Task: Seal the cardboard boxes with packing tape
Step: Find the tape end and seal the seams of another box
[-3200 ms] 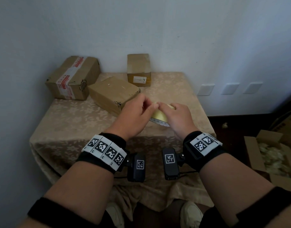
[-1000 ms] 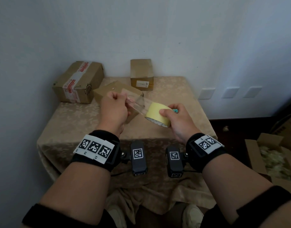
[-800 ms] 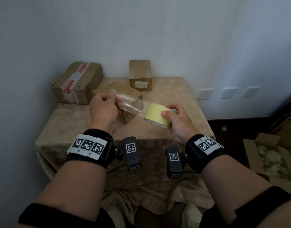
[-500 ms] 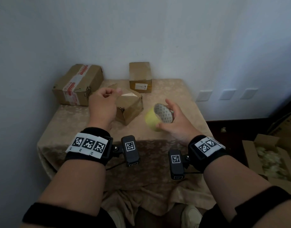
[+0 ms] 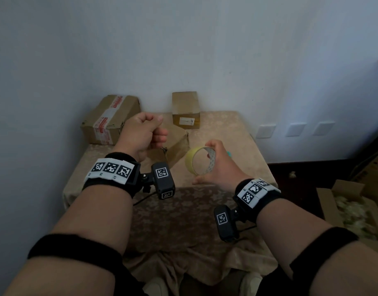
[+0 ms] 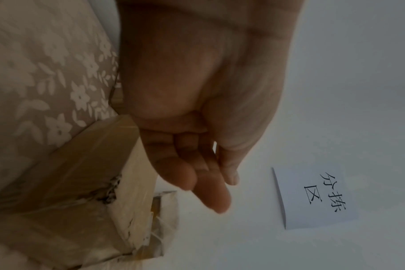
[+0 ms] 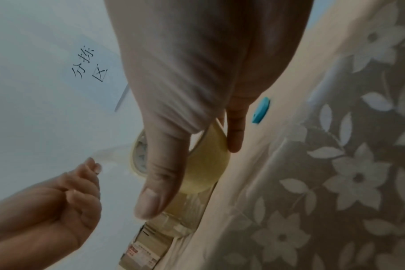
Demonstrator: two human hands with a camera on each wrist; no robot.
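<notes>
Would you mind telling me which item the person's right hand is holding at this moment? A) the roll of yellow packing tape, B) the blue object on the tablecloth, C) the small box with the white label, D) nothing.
A: the right hand has thumb and fingers curled round the roll of yellow packing tape, above the table.

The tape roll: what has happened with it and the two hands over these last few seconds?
At first both hands worked together at the tape roll. The left hand then pulled the clear tape end away up and to the left, pinching it in its fingers. The right hand kept the roll and turned it so its open core faces the camera. The three boxes, including the nearest box, stayed put on the table.
</notes>
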